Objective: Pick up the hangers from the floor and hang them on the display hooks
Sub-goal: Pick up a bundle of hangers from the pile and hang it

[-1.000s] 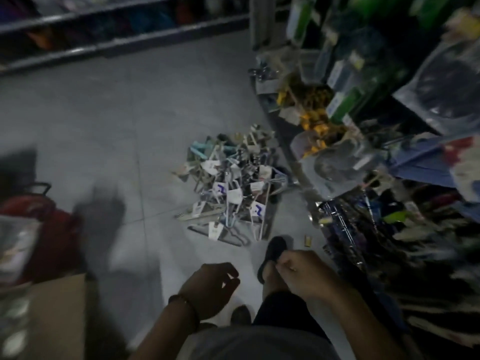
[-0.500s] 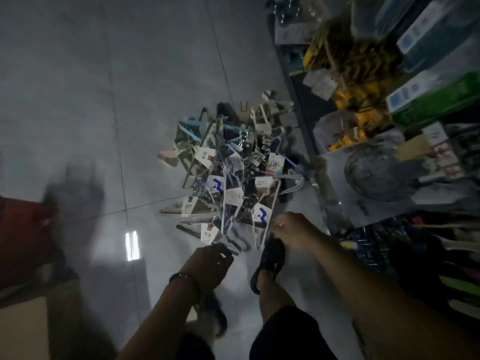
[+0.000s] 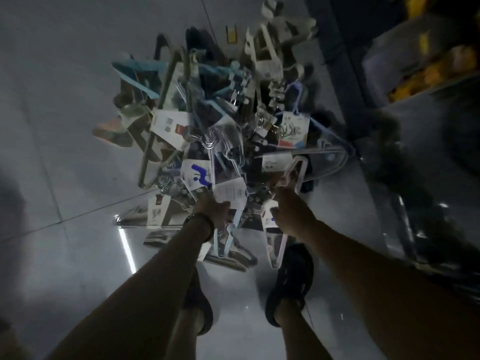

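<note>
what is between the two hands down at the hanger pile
In the head view, a white paper tag and a pale blue hanger from the hanger pile lie between the left hand and the right hand.

No words can be read. The paper tags on the hangers are too blurry; one shows a blue mark.

floor: grey tiles are carrying a tangled heap of hangers with card labels | left hand: is touching the heap's near edge under a white label, grip unclear | right hand: is sitting just right of it, against a pale pink hanger, grip blurred | shelving: is standing along the right
</note>
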Tool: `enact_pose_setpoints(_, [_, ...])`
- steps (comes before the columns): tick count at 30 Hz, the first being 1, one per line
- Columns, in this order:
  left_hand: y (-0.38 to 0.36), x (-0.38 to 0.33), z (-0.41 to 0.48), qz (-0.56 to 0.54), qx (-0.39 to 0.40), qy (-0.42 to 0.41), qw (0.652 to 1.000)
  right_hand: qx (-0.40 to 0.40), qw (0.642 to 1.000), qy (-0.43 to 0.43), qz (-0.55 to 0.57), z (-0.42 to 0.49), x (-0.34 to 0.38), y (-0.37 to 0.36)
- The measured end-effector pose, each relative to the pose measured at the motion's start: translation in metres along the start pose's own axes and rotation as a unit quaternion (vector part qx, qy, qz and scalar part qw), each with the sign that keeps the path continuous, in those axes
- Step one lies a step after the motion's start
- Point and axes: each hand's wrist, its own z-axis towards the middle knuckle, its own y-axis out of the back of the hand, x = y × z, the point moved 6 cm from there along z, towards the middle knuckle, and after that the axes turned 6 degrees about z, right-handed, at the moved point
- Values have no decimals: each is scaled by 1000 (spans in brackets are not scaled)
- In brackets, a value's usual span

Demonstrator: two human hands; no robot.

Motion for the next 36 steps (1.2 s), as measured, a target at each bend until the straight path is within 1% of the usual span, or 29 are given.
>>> enact_pose_setpoints(2, [-20,20,46,20,-15,-6,1000,-10,1000,-22,17,35,-3,-15])
enact_pose_setpoints(4, [-25,15,46,23,-32,-6,999,-23,999,-38,22,64,-9,-27])
enact_pose_setpoints(6, [-33,21,55,18,-51,3,999,-16,998,-56,20,87,-22,-41])
enact_pose_setpoints(8, [-34,28,62,3,-62,-1,998,-9,997,-64,40,101,-33,-49])
enact_pose_setpoints(11, [-37,48,71,-74,-35,-17,997,1,997,-58,54,105,-37,-43])
enact_pose_setpoints(14, [-18,37,32,-128,-15,-61,990,19,996,-35,76,101,-34,-33])
enact_pose_setpoints(16, [-10,34,18,-195,5,-84,977,42,992,-6,123,93,-35,-31])
enact_pose_setpoints(18, [-8,35,9,-292,45,-74,953,29,974,22,222,71,-27,-21])
enact_pose_setpoints(20, [-7,37,2,-365,88,-57,925,-19,936,3,352,32,-9,0])
enact_pose_setpoints(22, [-14,39,-6,-421,164,-40,891,-48,900,-12,433,-5,8,16])
enact_pose_setpoints(23, [-17,36,-13,-421,196,-32,885,-60,892,-5,447,-20,14,22])
enact_pose_setpoints(24, [-21,33,-20,-404,216,-35,888,-74,889,5,451,-37,23,30])
enact_pose_setpoints(26, [-28,20,-34,-340,202,-75,916,-102,877,4,470,-66,32,41])
enact_pose_setpoints(27, [-34,15,-41,-309,190,-102,926,-112,865,-8,489,-79,35,44])
enact_pose_setpoints(28, [-42,9,-51,-290,193,-136,927,-126,859,-32,495,-90,35,44])
enact_pose_setpoints(30, [-69,1,-75,-239,229,-173,928,-158,861,-80,476,-106,40,40])
enact_pose_setpoints(31, [-86,0,-84,-182,231,-181,939,-171,863,-99,465,-110,41,35])
enact_pose_setpoints(32, [-102,-6,-95,-120,212,-199,949,-182,861,-109,463,-111,42,30])
enact_pose_setpoints(33, [-122,-10,-100,-64,175,-211,960,-195,858,-118,460,-111,43,25])
enact_pose_setpoints(34, [-136,-14,-102,-37,127,-209,969,-211,870,-122,429,-110,43,23])
enact_pose_setpoints(35, [-146,-16,-100,-38,85,-176,980,-223,892,-120,375,-109,43,23])
enact_pose_setpoints(36, [-153,-16,-96,-68,47,-142,986,-218,913,-110,328,-106,44,23])
